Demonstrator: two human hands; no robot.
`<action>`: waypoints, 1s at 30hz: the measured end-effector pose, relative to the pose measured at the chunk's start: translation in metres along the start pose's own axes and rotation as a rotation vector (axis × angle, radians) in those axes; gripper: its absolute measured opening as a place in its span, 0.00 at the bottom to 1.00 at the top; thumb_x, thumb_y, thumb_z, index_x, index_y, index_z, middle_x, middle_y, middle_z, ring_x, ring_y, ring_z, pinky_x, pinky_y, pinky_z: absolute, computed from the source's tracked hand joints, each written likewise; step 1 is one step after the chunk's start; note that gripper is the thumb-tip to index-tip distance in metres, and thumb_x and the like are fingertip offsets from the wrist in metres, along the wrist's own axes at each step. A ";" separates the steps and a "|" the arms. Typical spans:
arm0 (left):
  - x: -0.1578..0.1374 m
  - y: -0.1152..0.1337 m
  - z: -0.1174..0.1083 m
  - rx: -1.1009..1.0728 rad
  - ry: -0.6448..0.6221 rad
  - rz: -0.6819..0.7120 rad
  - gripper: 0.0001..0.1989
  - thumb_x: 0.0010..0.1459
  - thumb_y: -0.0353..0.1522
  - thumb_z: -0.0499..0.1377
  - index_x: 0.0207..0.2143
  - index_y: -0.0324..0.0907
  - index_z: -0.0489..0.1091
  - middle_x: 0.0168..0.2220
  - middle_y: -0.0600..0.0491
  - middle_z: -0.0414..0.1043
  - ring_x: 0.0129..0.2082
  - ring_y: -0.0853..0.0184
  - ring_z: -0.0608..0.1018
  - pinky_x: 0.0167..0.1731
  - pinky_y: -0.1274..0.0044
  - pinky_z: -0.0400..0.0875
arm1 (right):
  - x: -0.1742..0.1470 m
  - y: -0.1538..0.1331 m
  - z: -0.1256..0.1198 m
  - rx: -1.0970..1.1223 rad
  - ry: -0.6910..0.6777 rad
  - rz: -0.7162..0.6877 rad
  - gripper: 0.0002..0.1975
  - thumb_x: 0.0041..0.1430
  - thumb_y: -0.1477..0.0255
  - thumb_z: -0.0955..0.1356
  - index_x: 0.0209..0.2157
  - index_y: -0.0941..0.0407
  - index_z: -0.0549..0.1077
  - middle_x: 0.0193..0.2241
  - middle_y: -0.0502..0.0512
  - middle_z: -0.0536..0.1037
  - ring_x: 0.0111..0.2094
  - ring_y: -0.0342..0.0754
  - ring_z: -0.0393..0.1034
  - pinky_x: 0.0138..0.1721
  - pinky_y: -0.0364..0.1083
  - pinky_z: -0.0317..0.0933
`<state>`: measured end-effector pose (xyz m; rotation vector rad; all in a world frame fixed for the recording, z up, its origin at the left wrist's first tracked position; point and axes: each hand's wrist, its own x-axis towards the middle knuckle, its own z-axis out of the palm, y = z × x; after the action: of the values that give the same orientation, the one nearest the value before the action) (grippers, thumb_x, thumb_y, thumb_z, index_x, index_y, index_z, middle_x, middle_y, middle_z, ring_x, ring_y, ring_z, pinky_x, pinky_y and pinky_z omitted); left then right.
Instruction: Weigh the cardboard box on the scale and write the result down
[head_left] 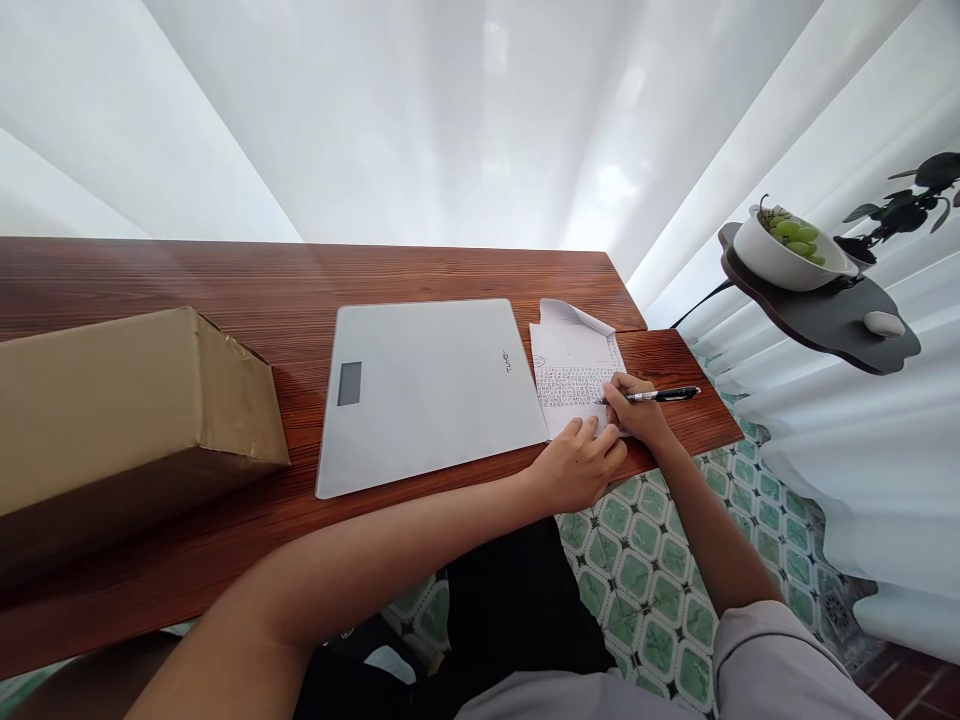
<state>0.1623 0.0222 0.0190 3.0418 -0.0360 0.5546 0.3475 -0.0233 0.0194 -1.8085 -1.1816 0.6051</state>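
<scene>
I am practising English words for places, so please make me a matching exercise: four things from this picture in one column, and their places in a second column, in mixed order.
Things:
1. pen
2. cardboard box
3. bowl of grapes
4. scale

Places:
A. on the small dark side shelf
B. at the left end of the table
C. in the right hand, tip on the paper
D. in the middle of the table, left of the paper

Pairs: 1-C, 2-B, 3-A, 4-D
</scene>
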 end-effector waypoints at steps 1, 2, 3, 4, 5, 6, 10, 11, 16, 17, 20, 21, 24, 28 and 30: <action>0.000 0.000 0.000 0.002 0.002 0.002 0.13 0.66 0.35 0.50 0.46 0.35 0.66 0.47 0.41 0.68 0.48 0.49 0.72 0.43 0.64 0.67 | 0.000 -0.001 0.000 0.002 0.000 0.000 0.18 0.63 0.59 0.65 0.23 0.52 0.62 0.13 0.45 0.68 0.13 0.42 0.59 0.18 0.44 0.55; 0.000 0.000 0.000 0.003 0.005 0.003 0.13 0.66 0.35 0.50 0.45 0.35 0.66 0.47 0.41 0.68 0.47 0.50 0.72 0.43 0.64 0.67 | 0.000 -0.002 0.001 0.003 0.000 -0.001 0.17 0.64 0.59 0.65 0.23 0.52 0.62 0.13 0.45 0.68 0.13 0.42 0.59 0.18 0.44 0.55; 0.000 -0.001 0.000 0.002 0.006 0.004 0.13 0.66 0.35 0.49 0.45 0.35 0.66 0.47 0.41 0.68 0.47 0.50 0.72 0.42 0.64 0.67 | 0.000 -0.003 0.001 0.001 0.001 -0.003 0.17 0.64 0.60 0.65 0.23 0.52 0.63 0.13 0.45 0.68 0.13 0.42 0.59 0.18 0.44 0.55; 0.000 -0.001 0.000 0.001 0.006 0.004 0.13 0.66 0.34 0.49 0.45 0.35 0.66 0.46 0.41 0.68 0.47 0.50 0.72 0.42 0.64 0.67 | 0.000 -0.003 0.001 -0.001 0.001 -0.005 0.17 0.63 0.60 0.65 0.23 0.52 0.63 0.13 0.45 0.68 0.14 0.42 0.59 0.19 0.44 0.56; 0.000 -0.001 0.001 -0.001 0.007 0.002 0.13 0.66 0.34 0.49 0.45 0.35 0.66 0.46 0.41 0.68 0.47 0.49 0.72 0.42 0.64 0.67 | 0.000 -0.004 0.001 -0.005 0.002 -0.006 0.17 0.63 0.60 0.65 0.22 0.52 0.62 0.13 0.45 0.68 0.14 0.42 0.59 0.20 0.44 0.57; 0.000 -0.001 0.001 -0.004 0.005 0.000 0.13 0.66 0.34 0.49 0.45 0.35 0.66 0.46 0.41 0.68 0.47 0.49 0.72 0.43 0.64 0.66 | 0.000 -0.004 0.001 -0.009 0.002 -0.007 0.17 0.63 0.61 0.65 0.22 0.52 0.62 0.13 0.45 0.68 0.14 0.42 0.60 0.20 0.44 0.57; 0.000 -0.001 0.001 -0.017 -0.012 -0.012 0.12 0.65 0.34 0.49 0.44 0.35 0.66 0.45 0.43 0.67 0.46 0.51 0.72 0.42 0.65 0.66 | 0.000 -0.005 0.002 -0.014 0.001 0.004 0.17 0.62 0.62 0.66 0.21 0.52 0.62 0.12 0.44 0.67 0.14 0.41 0.59 0.20 0.43 0.57; 0.001 -0.001 0.001 -0.019 -0.015 -0.012 0.12 0.65 0.34 0.49 0.44 0.36 0.66 0.45 0.43 0.67 0.45 0.51 0.72 0.42 0.65 0.66 | 0.000 -0.005 0.002 -0.012 -0.002 0.009 0.17 0.62 0.63 0.66 0.21 0.52 0.63 0.12 0.44 0.67 0.13 0.41 0.58 0.19 0.43 0.57; 0.000 -0.002 0.002 -0.021 -0.020 -0.009 0.12 0.66 0.34 0.49 0.43 0.35 0.66 0.45 0.42 0.67 0.45 0.51 0.72 0.43 0.65 0.66 | 0.000 -0.006 0.002 0.004 0.008 0.033 0.17 0.62 0.61 0.65 0.21 0.52 0.65 0.12 0.45 0.67 0.12 0.41 0.58 0.16 0.43 0.55; 0.000 -0.002 0.003 -0.020 -0.019 -0.009 0.12 0.65 0.34 0.49 0.43 0.35 0.66 0.45 0.42 0.67 0.46 0.51 0.72 0.43 0.65 0.66 | 0.000 -0.007 0.002 0.006 0.013 0.036 0.17 0.62 0.61 0.65 0.22 0.52 0.65 0.12 0.45 0.68 0.12 0.41 0.58 0.16 0.43 0.55; 0.000 -0.001 0.004 -0.020 -0.014 -0.012 0.12 0.65 0.34 0.49 0.43 0.35 0.66 0.46 0.41 0.67 0.48 0.50 0.72 0.44 0.65 0.66 | 0.000 -0.007 0.002 0.009 0.016 0.043 0.16 0.62 0.61 0.65 0.22 0.52 0.64 0.12 0.44 0.68 0.11 0.41 0.58 0.15 0.43 0.55; 0.000 -0.001 0.004 -0.020 -0.013 -0.012 0.12 0.65 0.34 0.49 0.43 0.35 0.66 0.46 0.41 0.68 0.47 0.50 0.73 0.44 0.65 0.66 | 0.000 -0.007 0.002 0.010 0.013 0.043 0.16 0.62 0.62 0.65 0.22 0.52 0.64 0.12 0.44 0.68 0.11 0.41 0.57 0.15 0.43 0.54; 0.001 -0.001 0.004 -0.018 -0.011 -0.013 0.11 0.65 0.33 0.49 0.42 0.36 0.66 0.45 0.41 0.68 0.45 0.51 0.73 0.42 0.65 0.67 | 0.000 -0.005 0.002 0.011 0.004 0.041 0.16 0.62 0.62 0.66 0.22 0.52 0.64 0.11 0.44 0.67 0.11 0.41 0.57 0.15 0.42 0.54; 0.001 -0.002 0.003 -0.021 -0.012 -0.013 0.11 0.64 0.34 0.50 0.41 0.36 0.66 0.44 0.42 0.68 0.45 0.51 0.73 0.41 0.65 0.67 | 0.001 -0.002 0.002 0.015 0.003 0.042 0.16 0.62 0.63 0.66 0.22 0.53 0.65 0.12 0.44 0.68 0.11 0.40 0.58 0.15 0.42 0.55; 0.001 -0.002 0.002 -0.021 -0.012 -0.012 0.11 0.64 0.34 0.50 0.41 0.36 0.66 0.45 0.41 0.68 0.45 0.51 0.73 0.41 0.65 0.67 | 0.001 0.000 0.002 0.018 0.006 0.040 0.15 0.62 0.63 0.66 0.23 0.53 0.65 0.12 0.43 0.68 0.12 0.40 0.58 0.16 0.42 0.56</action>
<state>0.1643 0.0245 0.0171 3.0232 -0.0232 0.5320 0.3465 -0.0216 0.0189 -1.8212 -1.1351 0.6308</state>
